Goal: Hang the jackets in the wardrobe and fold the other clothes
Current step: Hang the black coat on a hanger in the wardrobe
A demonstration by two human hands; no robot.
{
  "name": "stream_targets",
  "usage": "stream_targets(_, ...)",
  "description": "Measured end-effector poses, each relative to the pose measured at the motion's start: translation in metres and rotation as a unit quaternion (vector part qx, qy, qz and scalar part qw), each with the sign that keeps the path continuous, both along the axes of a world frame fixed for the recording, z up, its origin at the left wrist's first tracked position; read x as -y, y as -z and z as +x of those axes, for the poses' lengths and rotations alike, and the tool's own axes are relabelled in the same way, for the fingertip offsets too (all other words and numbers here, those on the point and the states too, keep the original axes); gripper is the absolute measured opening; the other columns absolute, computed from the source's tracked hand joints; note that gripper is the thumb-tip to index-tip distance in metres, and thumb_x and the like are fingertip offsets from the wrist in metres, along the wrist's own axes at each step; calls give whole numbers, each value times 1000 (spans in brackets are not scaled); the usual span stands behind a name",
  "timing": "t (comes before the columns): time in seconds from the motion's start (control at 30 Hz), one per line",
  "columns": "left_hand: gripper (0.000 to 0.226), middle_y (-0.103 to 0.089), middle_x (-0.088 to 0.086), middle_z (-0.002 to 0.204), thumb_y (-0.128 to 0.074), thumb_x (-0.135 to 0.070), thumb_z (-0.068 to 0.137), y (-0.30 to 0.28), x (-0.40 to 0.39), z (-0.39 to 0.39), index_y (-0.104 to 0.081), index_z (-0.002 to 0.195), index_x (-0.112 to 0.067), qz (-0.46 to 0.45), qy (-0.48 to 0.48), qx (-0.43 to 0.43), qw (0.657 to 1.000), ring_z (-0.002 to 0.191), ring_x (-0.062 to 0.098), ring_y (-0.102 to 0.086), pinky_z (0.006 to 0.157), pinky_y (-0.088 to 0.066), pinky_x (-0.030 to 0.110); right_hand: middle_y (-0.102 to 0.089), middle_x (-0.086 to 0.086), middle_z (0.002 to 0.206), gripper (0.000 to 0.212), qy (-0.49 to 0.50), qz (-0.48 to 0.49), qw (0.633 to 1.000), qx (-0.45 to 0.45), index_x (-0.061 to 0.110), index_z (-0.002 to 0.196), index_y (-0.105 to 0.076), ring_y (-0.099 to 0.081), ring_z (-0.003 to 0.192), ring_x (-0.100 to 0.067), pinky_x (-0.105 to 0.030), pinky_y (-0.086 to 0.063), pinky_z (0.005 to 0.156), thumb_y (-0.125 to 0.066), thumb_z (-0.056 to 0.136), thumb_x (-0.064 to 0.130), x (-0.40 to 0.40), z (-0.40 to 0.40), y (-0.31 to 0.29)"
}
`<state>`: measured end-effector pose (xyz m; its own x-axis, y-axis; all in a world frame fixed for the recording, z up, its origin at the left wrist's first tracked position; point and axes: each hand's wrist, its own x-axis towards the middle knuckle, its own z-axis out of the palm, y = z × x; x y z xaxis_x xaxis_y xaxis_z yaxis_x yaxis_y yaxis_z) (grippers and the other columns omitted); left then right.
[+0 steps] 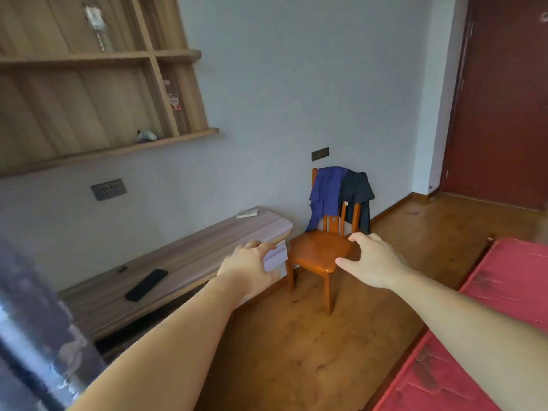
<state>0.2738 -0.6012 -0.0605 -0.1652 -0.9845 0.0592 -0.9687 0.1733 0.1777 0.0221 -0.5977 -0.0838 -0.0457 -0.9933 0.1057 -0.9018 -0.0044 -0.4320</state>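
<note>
Reaching forward at frame centre, the left hand (247, 264) and right hand (375, 262) hold nothing, fingers loosely spread; blue garment (326, 194) and dark garment (357, 192) drape the wooden chair (318, 252) back, centre-right.

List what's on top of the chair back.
A blue garment and a dark garment hang side by side over the chair back. They cover its top rail; the seat is bare.

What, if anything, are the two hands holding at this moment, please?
Nothing: the left hand and right hand are open and empty, away from the clothes on the chair.
</note>
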Motion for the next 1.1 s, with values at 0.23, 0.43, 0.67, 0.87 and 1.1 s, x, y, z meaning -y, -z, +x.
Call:
stream_targets(0.23, 63, -36, -4, 153, -54, -47, 88, 4, 145, -38, -33, 147, -37, 3, 102, -20, 995, 138, 24, -35, 108, -39, 45, -39, -3, 148, 69, 97, 10, 995, -8, 29, 144, -36, -44, 131, -27, -46, -46, 101, -53, 87, 63, 85, -41, -8)
stream_targets(0.43, 64, -36, -4, 150, -55, -54, 86, 24, 260, -84, -33, 145, -40, 21, 215, -52, 975, 132, 25, -41, 104, -44, 46, -36, -3, 149, 69, 193, 39, 980, -13, 28, 144, -36, -43, 131, -27, -46, -44, 103, -54, 87, 61, 150, -62, 5)
stream_targets(0.67, 62, -38, -4, 152, -54, -48, 88, 27, 394, -105, -35, 146, -37, 6, 324, -30, 945, 133, 23, -43, 103, -45, 43, -39, -4, 147, 71, 320, 81, 939, -97, 27, 146, -34, -42, 131, -31, -46, -44, 101, -50, 87, 63, 222, -69, 2)
stream_targets(0.87, 63, -37, -4, 152, -53, -50, 88, 15, 484, -134, -35, 146, -35, 7, 363, -54, 930, 132, 23, -42, 101, -44, 43, -39, -2, 147, 73, 394, 86, 909, -110, 28, 147, -32, -39, 133, -29, -45, -44, 100, -49, 87, 65, 266, -84, -9)
stream_targets(1.1, 62, -35, -5, 154, -54, -48, 88, 34, 549, -218, -37, 146, -36, 23, 420, -54, 906, 137, 22, -35, 105, -39, 43, -40, 1, 144, 77, 442, 100, 889, -70, 29, 145, -35, -44, 128, -27, -46, -48, 94, -49, 83, 72, 319, -141, 13)
